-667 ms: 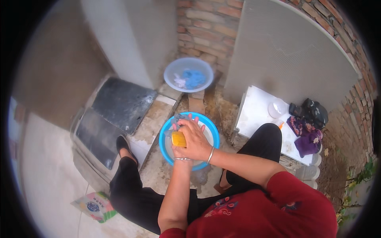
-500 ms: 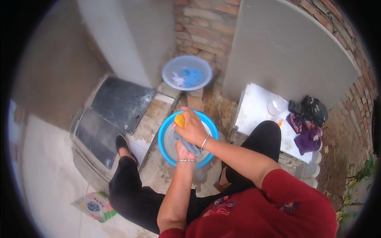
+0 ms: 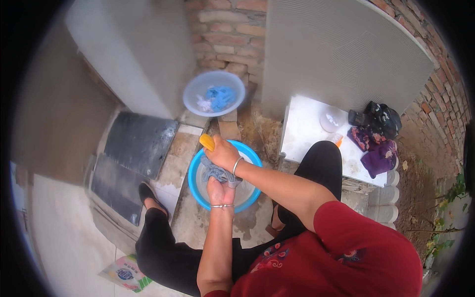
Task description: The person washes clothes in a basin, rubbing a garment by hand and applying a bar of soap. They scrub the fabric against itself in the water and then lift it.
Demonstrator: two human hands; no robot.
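One yellow bar (image 3: 207, 142), one gray cloth (image 3: 215, 172), two basins and one white bowl (image 3: 330, 120) are showing around the fingers, and two bracelets are circling the wrists, one on each. The right fingers (image 3: 223, 154) are closing firmly around the bar, whose free end is poking out to their upper left. The left fingers (image 3: 217, 192) are supporting the cloth, which is bunching up between the two hands; it is covering their tips, so how far they are curling I cannot tell. Directly beneath both sets of fingers, the blue basin (image 3: 192, 180) is sitting with a pale interior; whether that is water is hard to tell. Beyond the fingers, the translucent basin (image 3: 200, 83) is holding two fabrics, one blue (image 3: 220, 97) and one whitish (image 3: 204, 104). To the fingers' right, the white tabletop (image 3: 302, 131) is carrying the bowl, with purple fabric (image 3: 378, 159) and a black bundle (image 3: 383, 119) lying farther right.
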